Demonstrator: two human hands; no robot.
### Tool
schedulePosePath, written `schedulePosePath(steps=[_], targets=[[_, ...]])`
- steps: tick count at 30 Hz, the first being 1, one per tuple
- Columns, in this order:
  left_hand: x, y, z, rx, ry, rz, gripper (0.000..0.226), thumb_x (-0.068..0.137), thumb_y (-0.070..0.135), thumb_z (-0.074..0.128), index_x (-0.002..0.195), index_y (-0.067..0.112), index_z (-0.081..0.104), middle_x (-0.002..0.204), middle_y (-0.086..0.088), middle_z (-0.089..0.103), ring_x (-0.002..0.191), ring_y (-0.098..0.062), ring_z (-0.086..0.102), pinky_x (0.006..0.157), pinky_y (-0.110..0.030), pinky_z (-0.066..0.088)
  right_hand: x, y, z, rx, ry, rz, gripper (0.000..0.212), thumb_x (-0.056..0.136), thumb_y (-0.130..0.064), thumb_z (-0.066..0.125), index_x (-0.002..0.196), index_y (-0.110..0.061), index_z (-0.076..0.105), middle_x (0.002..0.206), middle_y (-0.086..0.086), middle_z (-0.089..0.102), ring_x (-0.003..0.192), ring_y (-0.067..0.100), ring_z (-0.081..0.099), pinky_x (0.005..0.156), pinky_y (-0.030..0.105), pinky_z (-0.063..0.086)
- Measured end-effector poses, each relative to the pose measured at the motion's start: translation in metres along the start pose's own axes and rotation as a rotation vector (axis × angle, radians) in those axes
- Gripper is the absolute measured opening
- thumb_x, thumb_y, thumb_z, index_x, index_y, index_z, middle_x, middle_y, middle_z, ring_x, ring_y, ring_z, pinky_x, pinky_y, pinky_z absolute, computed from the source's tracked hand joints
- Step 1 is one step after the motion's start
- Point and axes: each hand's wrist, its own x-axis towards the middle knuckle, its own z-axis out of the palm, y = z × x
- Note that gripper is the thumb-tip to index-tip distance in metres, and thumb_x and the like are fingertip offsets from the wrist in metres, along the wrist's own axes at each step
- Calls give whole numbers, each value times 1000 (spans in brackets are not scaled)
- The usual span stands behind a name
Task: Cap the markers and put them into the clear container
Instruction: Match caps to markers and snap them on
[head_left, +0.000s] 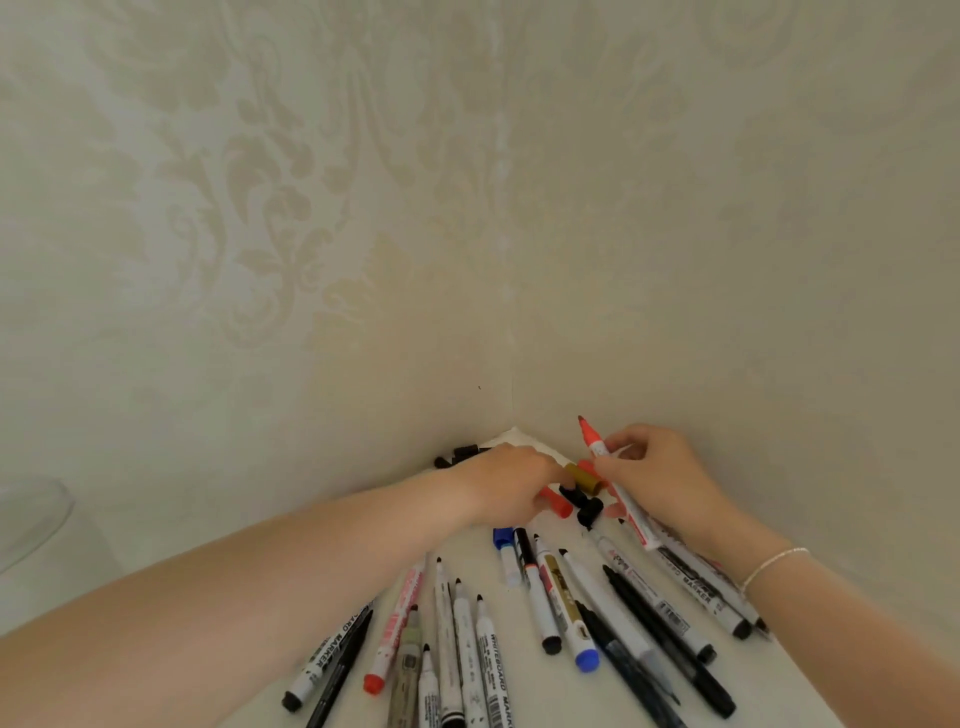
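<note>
Slim plastic markers on smooth tabletop; right hand gripping uncapped red marker, left hand pinching among caps.

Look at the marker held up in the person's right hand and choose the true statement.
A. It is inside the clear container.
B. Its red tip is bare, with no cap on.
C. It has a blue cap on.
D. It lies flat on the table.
B: the right hand holds the red marker tilted above the table, and its red tip points up at the wall with no cap on it.
</note>
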Motion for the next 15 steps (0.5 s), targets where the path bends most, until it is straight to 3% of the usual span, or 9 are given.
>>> schedulePosePath(steps=[5, 9, 11, 13, 15], targets=[[7, 1, 14, 221, 77, 27, 29, 95, 21, 49, 120, 22, 64, 112, -2, 67, 103, -22, 59, 95, -35, 41, -1, 3, -1, 8, -12, -36, 13, 85, -8, 67, 98, -7, 65, 83, 16, 60, 56, 20, 62, 63, 39, 60], [3, -2, 15, 242, 188, -40, 22, 95, 26, 51, 109, 23, 67, 110, 1, 64, 105, -19, 54, 105, -34, 29, -2, 2, -3, 4, -1, -59, 12, 89, -18, 64, 99, -12, 67, 88, 19, 64, 52, 18, 63, 46, 20, 51], [-1, -4, 8, -38, 264, -139, 16, 93, 26, 56, 105, 23, 65, 107, 3, 66, 96, -15, 58, 98, -30, 38, -2, 2, -4, -5, 5, -83, 12, 89, -21, 64, 98, -14, 68, 92, 18, 67, 55, 19, 63, 46, 19, 49], [-6, -5, -4, -457, 324, -253, 9, 89, 20, 63, 98, 20, 60, 99, 3, 69, 80, -14, 64, 78, -28, 51, -3, 3, -5, -10, -10, -108, 11, 89, -19, 64, 98, -14, 68, 92, 17, 68, 58, 17, 60, 45, 22, 49], [-13, -8, -16, -700, 346, -286, 12, 85, 12, 67, 93, 17, 59, 89, 4, 72, 76, -16, 67, 75, -29, 53, -4, 3, -5, -25, -53, -121, 12, 87, -12, 64, 98, -15, 68, 88, 15, 69, 52, 12, 57, 41, 23, 45]])
